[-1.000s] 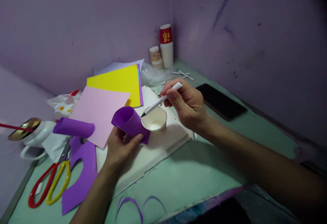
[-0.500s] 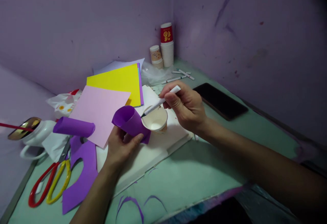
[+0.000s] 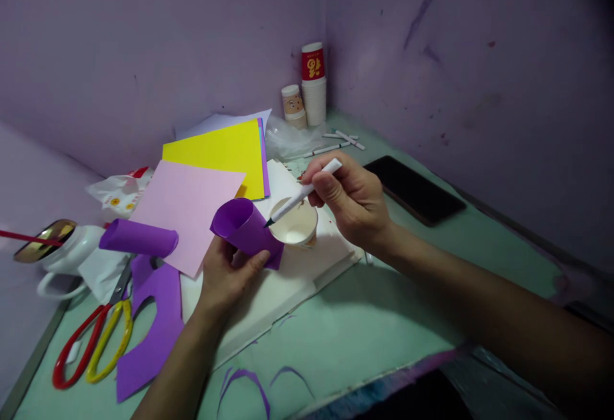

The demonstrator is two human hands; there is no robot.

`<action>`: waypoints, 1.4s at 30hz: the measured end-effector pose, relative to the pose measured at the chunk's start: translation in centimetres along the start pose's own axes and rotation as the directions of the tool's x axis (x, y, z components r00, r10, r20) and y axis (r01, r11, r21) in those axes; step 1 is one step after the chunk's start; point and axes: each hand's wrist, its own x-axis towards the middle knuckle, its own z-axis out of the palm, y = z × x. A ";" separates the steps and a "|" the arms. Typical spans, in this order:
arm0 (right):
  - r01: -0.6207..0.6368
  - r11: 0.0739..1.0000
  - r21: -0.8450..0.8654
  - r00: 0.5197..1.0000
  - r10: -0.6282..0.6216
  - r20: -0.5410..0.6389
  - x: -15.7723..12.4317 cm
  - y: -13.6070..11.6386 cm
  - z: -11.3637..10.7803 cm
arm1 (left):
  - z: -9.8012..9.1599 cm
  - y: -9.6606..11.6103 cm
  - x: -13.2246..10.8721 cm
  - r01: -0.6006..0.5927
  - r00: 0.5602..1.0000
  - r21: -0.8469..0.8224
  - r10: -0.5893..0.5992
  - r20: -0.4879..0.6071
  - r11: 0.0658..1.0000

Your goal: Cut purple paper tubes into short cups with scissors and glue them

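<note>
Purple, scuffed walls (image 3: 192, 36) meet behind a pale green bench (image 3: 407, 318), where a thick white paper pad (image 3: 268, 298) lies beneath the work. Since a moment ago, the dark tip of the slim white felt-tip pen (image 3: 297, 199) has slipped slightly lower, and the cream paper cup (image 3: 295, 228) has edged right. That puts the tip at the side of the purple card tube (image 3: 254, 234), so marking its wall looks to be under way, though contact is too small to confirm. The tube leans over the pad, just left of the cup, its oval mouth open and a pointed corner jutting at its foot. The left hand (image 3: 230, 273) keeps a snug grip round its lower part, thumb across the front; the right hand (image 3: 352, 199) has a narrow grip, pinching the pen. Smooth and matte, the card looks springy, like the rolled purple paper cylinder (image 3: 139, 239) lying at the left, near the metal scissors with red and yellow handles (image 3: 116, 297)
</note>
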 end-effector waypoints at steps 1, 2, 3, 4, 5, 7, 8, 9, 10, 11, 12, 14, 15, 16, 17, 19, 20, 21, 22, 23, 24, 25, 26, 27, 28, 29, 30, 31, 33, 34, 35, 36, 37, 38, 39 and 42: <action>0.000 1.000 0.031 1.000 0.000 -0.017 0.1 0.0 0.0 | 0.0 0.0 0.0 -0.001 1.000 -0.002 0.001 0.000 1.000; 0.001 0.998 0.062 0.999 0.002 -0.041 0.2 -0.1 0.0 | 0.0 0.0 -0.1 0.000 1.000 -0.003 0.000 0.001 1.000; -0.001 0.996 0.091 0.998 0.007 -0.068 0.3 -0.1 0.0 | 0.0 -0.1 -0.1 0.003 1.000 -0.006 -0.003 0.002 1.000; -0.008 0.993 0.114 0.995 0.019 -0.095 0.3 -0.1 0.0 | 0.0 -0.1 -0.1 0.006 1.000 -0.007 -0.006 0.003 1.000; -0.019 0.991 0.133 0.993 0.034 -0.117 0.4 0.0 -0.1 | 0.0 -0.1 -0.2 0.010 1.000 -0.008 -0.010 0.002 1.000; -0.035 0.988 0.153 0.989 0.057 -0.139 0.4 0.1 -0.2 | 0.0 -0.1 -0.2 0.017 1.000 -0.003 -0.017 -0.006 1.000; -0.039 0.987 0.153 0.989 0.061 -0.138 0.4 0.2 -0.3 | 0.1 -0.2 -0.2 0.019 1.000 0.001 -0.019 -0.013 1.000; -0.036 0.989 0.147 0.989 0.056 -0.134 0.4 0.3 -0.3 | 0.1 -0.2 -0.1 0.022 1.000 0.008 -0.022 -0.020 1.000; -0.030 0.991 0.132 0.991 0.047 -0.128 0.3 0.4 -0.4 | 0.1 -0.2 -0.1 0.027 0.999 0.016 -0.027 -0.025 0.999; -0.023 0.993 0.114 0.992 0.037 -0.121 0.2 0.5 -0.4 | 0.1 -0.2 0.0 0.035 0.999 0.026 -0.034 -0.030 0.999; -0.020 0.995 0.095 0.993 0.031 -0.112 0.1 0.6 -0.4 | 0.0 -0.1 0.0 0.044 0.998 0.037 -0.043 -0.036 0.998; -0.025 0.998 0.061 0.996 0.030 -0.088 0.0 0.6 -0.3 | 0.0 -0.1 0.1 0.061 0.997 0.059 -0.058 -0.047 0.996; -0.028 0.999 0.046 0.997 0.032 -0.074 -0.1 0.6 -0.3 | -0.1 0.0 0.1 0.065 0.997 0.068 -0.061 -0.052 0.996; -0.033 0.999 0.029 0.998 0.035 -0.059 -0.1 0.6 -0.2 | -0.1 0.0 0.2 0.065 0.997 0.075 -0.061 -0.055 0.995; -0.035 0.999 0.012 0.998 0.035 -0.043 -0.1 0.5 -0.1 | -0.1 0.1 0.2 0.063 0.997 0.080 -0.058 -0.058 0.995; -0.030 0.999 -0.015 0.999 0.030 -0.022 -0.2 0.4 0.0 | -0.1 0.1 0.2 0.052 0.997 0.083 -0.047 -0.059 0.995; -0.026 0.999 -0.022 1.000 0.026 -0.015 -0.2 0.3 0.0 | 0.0 0.1 0.2 0.047 0.997 0.084 -0.042 -0.060 0.995; -0.023 0.999 -0.025 1.000 0.022 -0.013 -0.1 0.2 0.0 | 0.0 0.0 0.2 0.043 0.997 0.084 -0.038 -0.061 0.996; -0.019 0.999 -0.026 1.000 0.018 -0.012 -0.1 0.1 0.0 | 0.0 0.0 0.2 0.041 0.997 0.084 -0.036 -0.061 0.996; -0.016 1.000 -0.027 1.000 0.016 -0.012 -0.1 0.1 0.0 | 0.0 0.0 0.2 0.040 0.997 0.085 -0.034 -0.062 0.996; -0.015 1.000 -0.026 1.000 0.015 -0.012 -0.1 0.1 0.0 | 0.0 -0.1 0.2 0.039 0.997 0.086 -0.034 -0.063 0.996; -0.013 1.000 -0.024 1.000 0.013 -0.012 -0.1 0.0 0.0 | 0.0 -0.1 0.2 0.039 0.997 0.087 -0.033 -0.064 0.995; -0.011 1.000 -0.018 1.000 0.011 -0.012 -0.1 0.0 0.0 | 0.0 0.0 0.1 0.038 0.997 0.089 -0.033 -0.065 0.995; -0.009 1.000 -0.011 1.000 0.009 -0.011 -0.1 0.0 0.0 | 0.0 0.0 0.1 0.040 0.997 0.091 -0.034 -0.064 0.995; -0.008 1.000 -0.003 1.000 0.008 -0.010 -0.1 0.0 0.0 | -0.1 0.1 0.1 0.042 0.997 0.093 -0.036 -0.065 0.995; -0.009 1.000 0.003 1.000 0.009 -0.011 -0.1 0.0 0.1 | -0.1 0.1 0.1 0.044 0.997 0.093 -0.038 -0.065 0.995; -0.012 1.000 0.005 1.000 0.012 -0.011 -0.1 0.0 0.1 | -0.1 0.2 0.1 0.047 0.997 0.093 -0.041 -0.065 0.995; -0.017 1.000 0.007 1.000 0.017 -0.012 -0.1 0.0 0.1 | -0.1 0.3 0.1 0.050 0.997 0.092 -0.044 -0.064 0.994; -0.025 1.000 0.010 1.000 0.025 -0.013 -0.1 -0.1 0.1 | -0.1 0.3 0.1 0.055 0.997 0.088 -0.050 -0.063 0.995; -0.026 1.000 0.015 1.000 0.026 -0.010 -0.2 -0.1 0.1 | 0.0 0.4 0.1 0.057 0.997 0.086 -0.051 -0.063 0.995; -0.026 0.999 0.023 1.000 0.027 -0.007 -0.2 -0.1 0.1 | 0.0 0.4 0.2 0.058 0.997 0.084 -0.053 -0.064 0.995; -0.028 0.999 0.033 1.000 0.028 -0.004 -0.2 -0.2 0.1 | 0.0 0.5 0.2 0.059 0.996 0.082 -0.054 -0.067 0.995; -0.033 0.998 0.045 0.999 0.033 -0.002 -0.3 -0.2 0.1 | 0.0 0.5 0.2 0.061 0.996 0.082 -0.055 -0.069 0.995; -0.039 0.997 0.059 0.999 0.040 -0.004 -0.3 -0.2 0.1 | 0.0 0.5 0.2 0.063 0.996 0.083 -0.058 -0.070 0.994; -0.047 0.996 0.077 0.999 0.049 -0.013 -0.3 -0.2 0.1 | 0.0 0.6 0.2 0.065 0.996 0.085 -0.059 -0.071 0.994; -0.050 0.988 0.147 0.994 0.063 -0.086 -0.2 -0.2 -0.1 | -0.1 0.4 0.2 0.069 0.996 0.083 -0.064 -0.066 0.994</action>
